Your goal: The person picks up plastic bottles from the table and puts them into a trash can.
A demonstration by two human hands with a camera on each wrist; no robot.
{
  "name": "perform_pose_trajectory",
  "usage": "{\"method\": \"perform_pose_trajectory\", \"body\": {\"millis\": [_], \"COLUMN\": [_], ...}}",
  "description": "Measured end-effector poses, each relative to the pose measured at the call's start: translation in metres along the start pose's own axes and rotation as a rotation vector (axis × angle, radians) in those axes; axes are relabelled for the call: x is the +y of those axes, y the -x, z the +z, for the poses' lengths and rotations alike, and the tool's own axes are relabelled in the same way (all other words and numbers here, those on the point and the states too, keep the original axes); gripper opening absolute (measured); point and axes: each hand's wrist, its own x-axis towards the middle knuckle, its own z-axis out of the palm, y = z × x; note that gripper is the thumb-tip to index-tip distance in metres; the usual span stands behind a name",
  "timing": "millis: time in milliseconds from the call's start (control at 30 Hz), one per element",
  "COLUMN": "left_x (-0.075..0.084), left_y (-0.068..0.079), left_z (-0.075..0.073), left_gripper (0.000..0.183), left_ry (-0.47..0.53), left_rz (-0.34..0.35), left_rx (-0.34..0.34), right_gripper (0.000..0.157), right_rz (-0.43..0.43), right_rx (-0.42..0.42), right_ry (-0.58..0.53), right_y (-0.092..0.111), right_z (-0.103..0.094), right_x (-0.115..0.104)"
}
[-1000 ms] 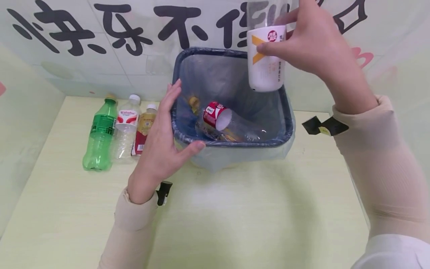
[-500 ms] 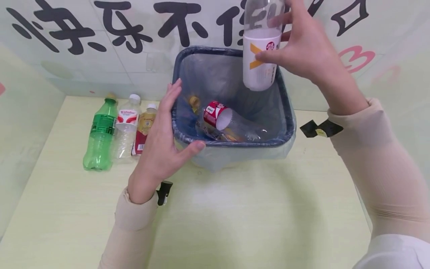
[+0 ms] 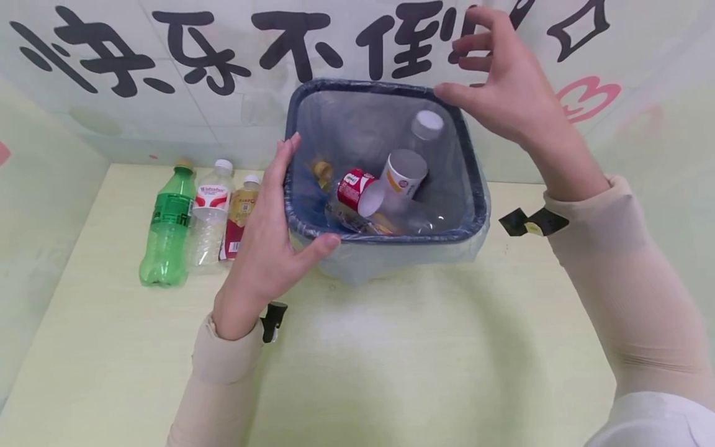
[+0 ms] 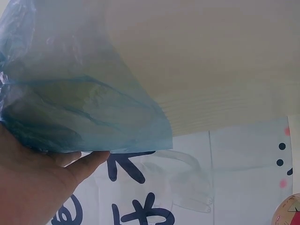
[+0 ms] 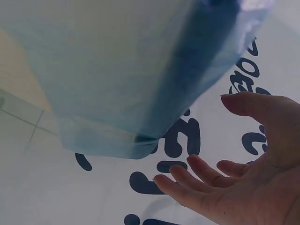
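Observation:
A trash bin (image 3: 385,238) with a dark rim and a bluish plastic liner (image 4: 84,112) stands against the wall. My left hand (image 3: 265,223) rests along its left side, fingers and thumb straight at the rim. My right hand (image 3: 508,87) is spread above the bin's back right corner and holds nothing; the right wrist view shows its fingers (image 5: 201,176) apart beside the liner. Inside the bin, a white-labelled bottle (image 3: 406,169) leans with its base up, partly over a clear bottle with a red label (image 3: 353,187). A white cap (image 3: 429,121) shows behind them.
Left of the bin, on the pale table (image 3: 357,360), lie a green bottle (image 3: 166,239), a clear bottle with a red-and-white label (image 3: 209,217) and a gold-and-red bottle (image 3: 239,214), partly behind my left hand. A wall with large black characters (image 3: 293,46) rises directly behind.
My right hand has let go of the white-labelled bottle, which has dropped from above the rim into the bin. The left hand has stayed in place at the rim.

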Motion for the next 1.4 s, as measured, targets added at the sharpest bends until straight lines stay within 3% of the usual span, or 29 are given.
{"method": "perform_pose_trajectory", "body": {"millis": [267, 567, 1400], "left_x": [0.001, 0.002, -0.002], "left_y": [0.0, -0.002, 0.0], "left_z": [0.0, 0.001, 0.003], "left_gripper": [0.104, 0.104, 0.105], "left_ry": [-0.001, 0.002, -0.047], "left_rz": [-0.03, -0.029, -0.041], "left_rx": [-0.005, -0.001, -0.002], "right_gripper": [0.076, 0.068, 0.071], "right_rz": [-0.013, -0.003, 0.042], "right_rx": [0.006, -0.049, -0.116], "right_ry": [0.024, 0.006, 0.112], "right_y": [0.001, 0.0, -0.009], "right_z": [-0.001, -0.003, -0.001], "right_x": [0.007, 0.011, 0.029]}}
